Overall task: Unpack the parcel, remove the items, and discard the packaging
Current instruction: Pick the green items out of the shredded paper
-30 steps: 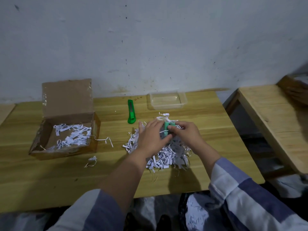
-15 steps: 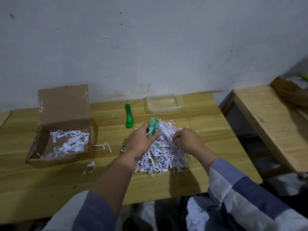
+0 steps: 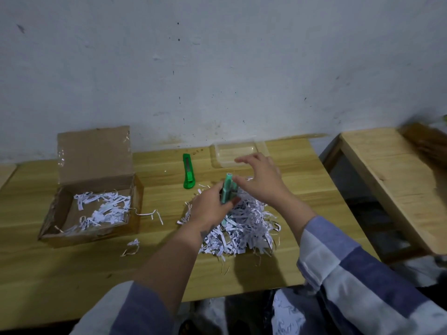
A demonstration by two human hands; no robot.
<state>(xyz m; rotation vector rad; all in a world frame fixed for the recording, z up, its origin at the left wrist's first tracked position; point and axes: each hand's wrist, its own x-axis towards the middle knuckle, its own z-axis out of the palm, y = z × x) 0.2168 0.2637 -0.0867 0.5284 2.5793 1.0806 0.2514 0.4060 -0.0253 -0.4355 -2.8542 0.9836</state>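
Green pens (image 3: 227,192) gripped by left hand (image 3: 210,211); right hand (image 3: 262,180) loose (clear tray (image 3: 217,153) behind)

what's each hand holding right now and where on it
The left hand grips a bundle of teal pens round its lower half, tips pointing up. The right hand is open above the shredded paper, holding nothing.

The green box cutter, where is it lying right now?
The green box cutter lies on the wooden table near the wall, between the open cardboard box on its left and the clear plastic tray on its right.
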